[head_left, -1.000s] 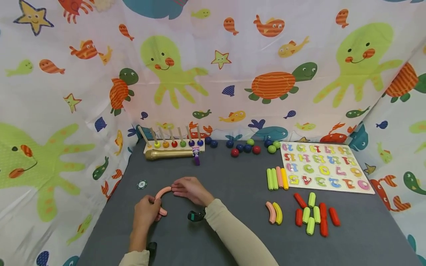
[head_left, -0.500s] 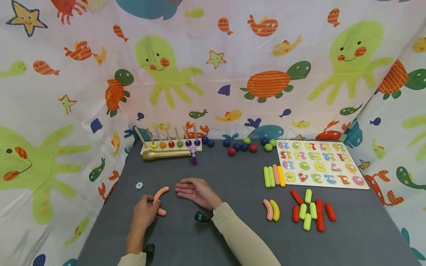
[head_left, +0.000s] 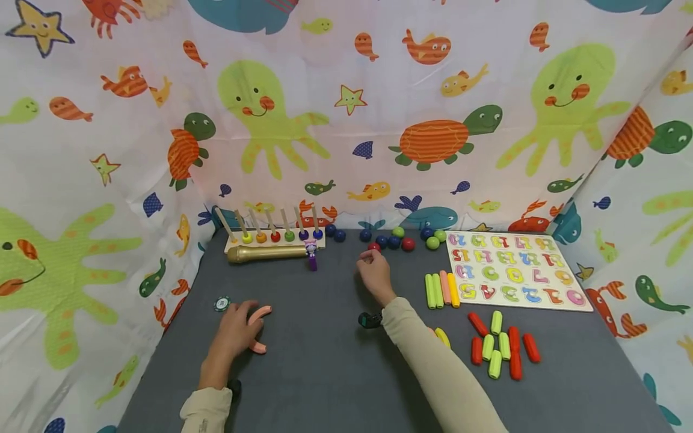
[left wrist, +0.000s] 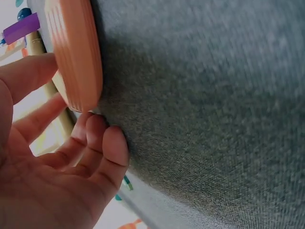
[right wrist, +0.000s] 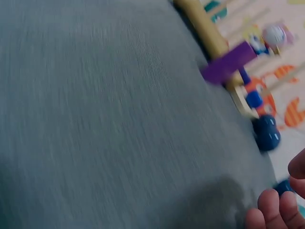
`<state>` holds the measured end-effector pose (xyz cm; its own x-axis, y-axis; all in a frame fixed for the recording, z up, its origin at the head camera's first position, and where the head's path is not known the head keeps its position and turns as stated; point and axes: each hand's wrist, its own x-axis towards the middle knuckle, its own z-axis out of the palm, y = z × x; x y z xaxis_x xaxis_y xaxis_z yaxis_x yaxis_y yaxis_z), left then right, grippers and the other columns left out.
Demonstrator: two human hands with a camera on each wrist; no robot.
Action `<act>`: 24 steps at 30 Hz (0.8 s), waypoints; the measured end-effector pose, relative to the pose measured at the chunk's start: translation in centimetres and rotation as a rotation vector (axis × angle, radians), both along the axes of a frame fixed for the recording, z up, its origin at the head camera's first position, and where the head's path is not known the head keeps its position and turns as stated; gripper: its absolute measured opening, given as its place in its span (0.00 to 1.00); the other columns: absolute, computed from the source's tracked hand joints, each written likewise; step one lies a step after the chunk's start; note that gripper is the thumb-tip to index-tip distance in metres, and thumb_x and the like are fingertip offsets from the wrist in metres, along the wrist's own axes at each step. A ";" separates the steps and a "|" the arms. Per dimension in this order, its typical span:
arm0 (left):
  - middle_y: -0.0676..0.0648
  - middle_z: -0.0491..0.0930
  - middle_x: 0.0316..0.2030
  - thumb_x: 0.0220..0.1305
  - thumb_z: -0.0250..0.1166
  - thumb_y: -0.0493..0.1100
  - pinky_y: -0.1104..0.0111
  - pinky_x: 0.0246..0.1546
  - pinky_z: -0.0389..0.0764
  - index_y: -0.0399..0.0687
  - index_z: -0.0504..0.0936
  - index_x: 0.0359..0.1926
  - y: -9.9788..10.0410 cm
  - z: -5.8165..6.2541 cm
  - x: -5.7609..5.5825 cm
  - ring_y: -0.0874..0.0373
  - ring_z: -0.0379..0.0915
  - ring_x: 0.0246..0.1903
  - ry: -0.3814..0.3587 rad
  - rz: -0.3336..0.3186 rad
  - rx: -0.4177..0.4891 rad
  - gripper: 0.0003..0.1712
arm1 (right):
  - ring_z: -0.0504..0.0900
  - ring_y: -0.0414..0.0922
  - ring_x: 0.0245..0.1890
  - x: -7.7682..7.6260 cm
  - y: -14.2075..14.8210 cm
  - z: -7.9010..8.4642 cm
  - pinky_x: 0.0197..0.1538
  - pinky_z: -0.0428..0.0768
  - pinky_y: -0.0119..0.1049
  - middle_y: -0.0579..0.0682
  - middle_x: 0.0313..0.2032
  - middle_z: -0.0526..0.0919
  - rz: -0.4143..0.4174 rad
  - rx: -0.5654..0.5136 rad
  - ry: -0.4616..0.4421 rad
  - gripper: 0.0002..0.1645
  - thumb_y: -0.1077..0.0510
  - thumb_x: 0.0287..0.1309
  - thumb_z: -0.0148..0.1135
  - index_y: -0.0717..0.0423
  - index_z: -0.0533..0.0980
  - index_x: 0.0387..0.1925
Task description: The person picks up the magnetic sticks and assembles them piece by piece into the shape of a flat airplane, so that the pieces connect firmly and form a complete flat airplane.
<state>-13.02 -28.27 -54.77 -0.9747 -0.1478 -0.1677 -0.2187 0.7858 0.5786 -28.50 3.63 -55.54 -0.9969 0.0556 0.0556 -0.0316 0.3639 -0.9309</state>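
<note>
White cloth printed with sea creatures point(head_left: 325, 36) walls in the upper frame, probably hung to close off the background. Below it spreads a grey table point(head_left: 303, 385), whose matte surface seems to help round things stay put. The number board point(head_left: 502, 274) lies flat at centre right, and the peg rack point(head_left: 282, 236) stands at upper left, both seemingly set back to leave working room in front. The right hand point(head_left: 376, 273) reaches to upper centre, fingers bent just in front of a red ball point(head_left: 373, 246); whether they touch it cannot be told. The left hand point(head_left: 235, 329), lower left, rests loosely, thumb and fingers apart, against the pink arc point(head_left: 261, 313). The arc lies on the table, its hollow towards the right; the hand covers its bulging middle, apparently steadying rather than clamping it.
</note>
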 end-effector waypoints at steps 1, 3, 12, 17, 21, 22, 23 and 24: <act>0.24 0.66 0.64 0.75 0.62 0.42 0.33 0.58 0.71 0.34 0.72 0.74 0.0 -0.1 -0.1 0.25 0.69 0.61 0.000 -0.009 0.005 0.31 | 0.77 0.51 0.37 -0.2 0.8 0.0 0.44 0.74 0.44 0.54 0.34 0.78 -0.005 0.043 0.020 0.15 0.65 0.61 0.61 0.66 0.82 0.48; 0.24 0.65 0.63 0.75 0.63 0.41 0.33 0.57 0.71 0.34 0.73 0.73 -0.1 -0.3 -0.3 0.26 0.70 0.59 -0.002 -0.017 0.018 0.30 | 0.78 0.56 0.42 -0.5 2.4 0.2 0.49 0.76 0.49 0.58 0.38 0.79 0.006 0.097 0.055 0.17 0.66 0.60 0.61 0.67 0.82 0.50; 0.24 0.65 0.61 0.75 0.65 0.41 0.33 0.55 0.71 0.36 0.73 0.71 -0.8 -0.4 -0.6 0.24 0.67 0.59 -0.007 -0.067 0.060 0.28 | 0.79 0.62 0.55 1.0 11.5 2.3 0.61 0.77 0.57 0.66 0.55 0.78 0.140 0.274 0.081 0.21 0.64 0.69 0.61 0.70 0.78 0.60; 0.22 0.66 0.61 0.78 0.64 0.43 0.31 0.55 0.69 0.38 0.72 0.71 -1.0 -0.4 -0.8 0.21 0.63 0.61 -0.033 -0.110 0.044 0.27 | 0.80 0.64 0.55 3.9 17.6 3.5 0.59 0.77 0.61 0.68 0.56 0.80 0.162 0.371 0.079 0.21 0.63 0.70 0.61 0.71 0.79 0.59; 0.22 0.65 0.62 0.79 0.62 0.42 0.30 0.55 0.68 0.39 0.72 0.69 -1.2 -0.6 -1.2 0.20 0.61 0.61 -0.039 -0.132 0.041 0.24 | 0.81 0.64 0.52 7.3 21.8 3.6 0.55 0.79 0.62 0.67 0.51 0.83 0.111 0.468 0.073 0.18 0.63 0.69 0.65 0.71 0.82 0.55; 0.22 0.65 0.61 0.79 0.62 0.42 0.30 0.55 0.68 0.40 0.72 0.69 -1.3 -0.6 -1.3 0.21 0.61 0.61 -0.039 -0.138 0.039 0.23 | 0.81 0.64 0.50 8.2 22.7 3.5 0.56 0.78 0.62 0.67 0.49 0.84 0.106 0.503 0.086 0.17 0.63 0.67 0.66 0.71 0.82 0.53; 0.22 0.65 0.61 0.79 0.62 0.41 0.31 0.55 0.68 0.40 0.73 0.68 -1.3 -0.6 -1.4 0.21 0.61 0.61 -0.041 -0.143 0.041 0.22 | 0.81 0.64 0.49 9.0 23.4 3.3 0.56 0.77 0.62 0.67 0.47 0.84 0.102 0.541 0.101 0.16 0.64 0.66 0.68 0.72 0.83 0.50; 0.23 0.66 0.61 0.79 0.62 0.41 0.31 0.55 0.68 0.40 0.73 0.68 -1.4 -0.6 -1.5 0.22 0.62 0.60 -0.041 -0.150 0.038 0.22 | 0.80 0.64 0.47 9.8 24.0 3.1 0.55 0.76 0.63 0.67 0.45 0.85 0.103 0.586 0.117 0.15 0.64 0.65 0.70 0.72 0.83 0.49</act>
